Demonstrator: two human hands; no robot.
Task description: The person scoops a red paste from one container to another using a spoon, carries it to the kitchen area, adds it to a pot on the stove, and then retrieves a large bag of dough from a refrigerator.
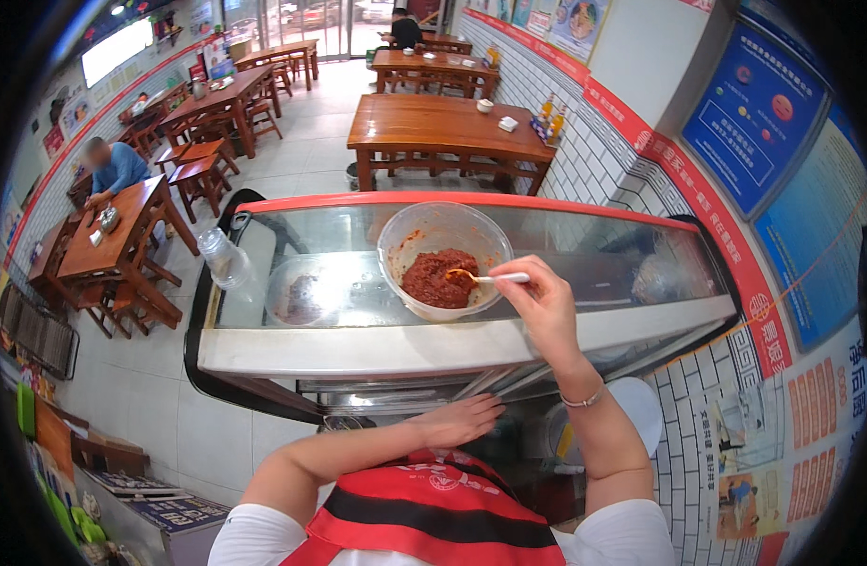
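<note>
My right hand [547,301] grips the pale handle of a spoon [501,278]. The spoon's bowl end rests in dark red minced paste or sauce [437,279]. A round translucent plastic tub [444,212] holds this paste, and red smears mark its inner wall. The tub stands on the glass top of a display case [341,276]. Lower down, my left hand [465,419] is held across my front, back upward, close to the rear sliding glass of the case. Its fingertips lie near a metal frame edge, and its palm is hidden.
A clear plastic container [223,258] stands at the case's left end. Beyond the case are wooden tables [440,124] and stools [200,173]. One person [118,170] sits at the left, another [405,32] at the back. A tiled wall [677,417] borders my right side.
</note>
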